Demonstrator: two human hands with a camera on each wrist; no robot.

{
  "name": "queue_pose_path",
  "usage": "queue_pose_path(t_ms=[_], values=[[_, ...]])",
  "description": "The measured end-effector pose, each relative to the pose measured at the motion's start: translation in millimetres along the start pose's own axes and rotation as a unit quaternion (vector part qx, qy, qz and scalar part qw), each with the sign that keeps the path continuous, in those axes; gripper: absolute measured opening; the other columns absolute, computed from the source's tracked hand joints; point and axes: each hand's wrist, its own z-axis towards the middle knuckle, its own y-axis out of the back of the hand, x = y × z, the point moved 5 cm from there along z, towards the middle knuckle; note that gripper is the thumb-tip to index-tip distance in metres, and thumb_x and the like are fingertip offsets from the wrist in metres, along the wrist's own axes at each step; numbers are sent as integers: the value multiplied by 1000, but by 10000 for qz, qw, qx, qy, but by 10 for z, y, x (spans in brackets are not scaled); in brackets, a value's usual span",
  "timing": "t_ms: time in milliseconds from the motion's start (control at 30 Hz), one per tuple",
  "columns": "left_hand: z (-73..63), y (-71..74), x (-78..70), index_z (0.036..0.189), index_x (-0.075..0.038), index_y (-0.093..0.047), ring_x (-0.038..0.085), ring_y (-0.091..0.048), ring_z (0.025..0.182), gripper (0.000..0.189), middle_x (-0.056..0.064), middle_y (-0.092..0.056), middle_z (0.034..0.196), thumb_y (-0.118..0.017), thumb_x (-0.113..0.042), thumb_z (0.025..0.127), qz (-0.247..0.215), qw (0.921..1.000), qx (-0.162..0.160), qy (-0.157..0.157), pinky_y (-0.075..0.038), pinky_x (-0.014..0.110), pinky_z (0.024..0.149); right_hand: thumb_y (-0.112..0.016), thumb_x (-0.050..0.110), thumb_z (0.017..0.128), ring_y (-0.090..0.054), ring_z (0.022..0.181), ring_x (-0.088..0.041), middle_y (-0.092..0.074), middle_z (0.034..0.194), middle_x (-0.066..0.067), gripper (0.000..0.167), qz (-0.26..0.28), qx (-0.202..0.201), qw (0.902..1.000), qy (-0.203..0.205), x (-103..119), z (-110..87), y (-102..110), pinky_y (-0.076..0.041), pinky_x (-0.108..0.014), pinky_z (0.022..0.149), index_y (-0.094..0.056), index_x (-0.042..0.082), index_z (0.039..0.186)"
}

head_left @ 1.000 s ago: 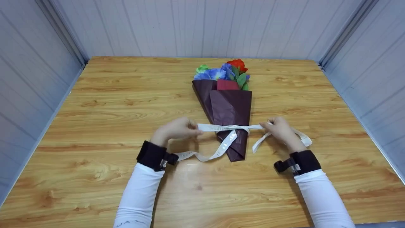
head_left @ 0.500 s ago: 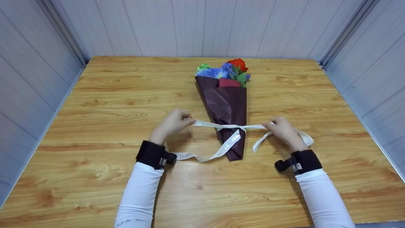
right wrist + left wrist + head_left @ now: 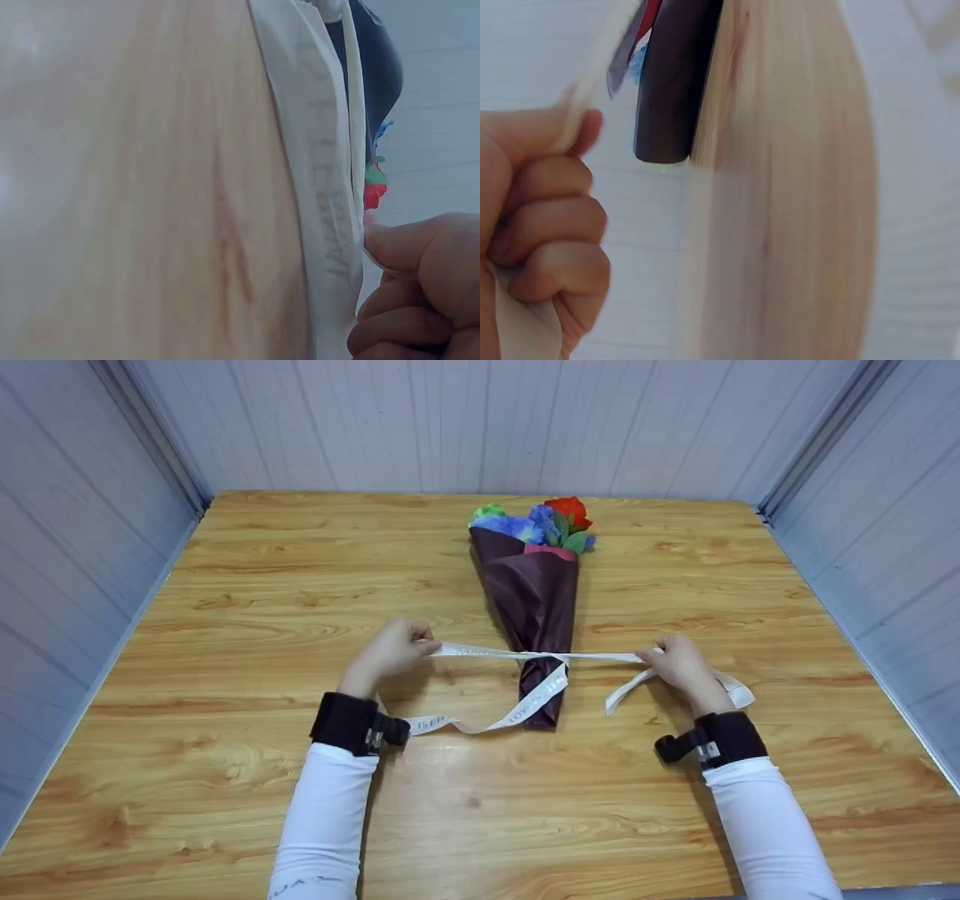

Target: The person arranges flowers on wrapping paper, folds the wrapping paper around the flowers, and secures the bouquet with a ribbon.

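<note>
A bouquet in dark maroon wrapping paper (image 3: 531, 592) lies mid-table, with blue, green and red artificial flowers (image 3: 517, 526) at its far end. Around its narrow lower part runs a white printed ribbon (image 3: 480, 652), stretched nearly straight to both sides. On the left, my left hand (image 3: 394, 651) pinches one length between thumb and forefinger, other fingers curled, as the left wrist view shows too. My right hand (image 3: 677, 666) pinches the opposite length to the right of the bouquet. A loose ribbon tail hangs from the right hand; another loops down below the crossing toward the left wrist.
The wood-grain table (image 3: 225, 780) reaches to pale panel walls (image 3: 480, 427) at the back and both sides. Black wrist straps with small cameras (image 3: 388, 730) sit on both forearms, close above the tabletop.
My left hand has moved left and slightly away, my right hand slightly right. The ribbon around the bouquet has drawn tighter, the wrapping has narrowed there, and the bouquet has shifted slightly away.
</note>
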Motion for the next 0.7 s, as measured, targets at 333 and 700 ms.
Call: queue_pose_path(t_ms=[333, 700], values=[[-16, 40, 142, 74, -1, -59, 9, -37, 54, 24, -5, -41, 62, -59, -16, 93, 89, 9993, -127, 349, -34, 25, 54, -53, 24, 96, -26, 57, -17, -21, 63, 0, 43, -4, -33, 9999, -114, -106, 33, 17, -26, -29, 58, -26, 9, 66], [-46, 81, 169, 81, 1, -63, 9, -36, 55, 24, -5, -42, 61, -57, -19, 94, 130, 9985, -277, 465, -34, 25, 55, -46, 28, 99, -49, 109, -41, -51, 115, -33, 42, 342, -116, 9981, -504, -159, 79, -11, -41, -48, 95, -53, -12, 110]])
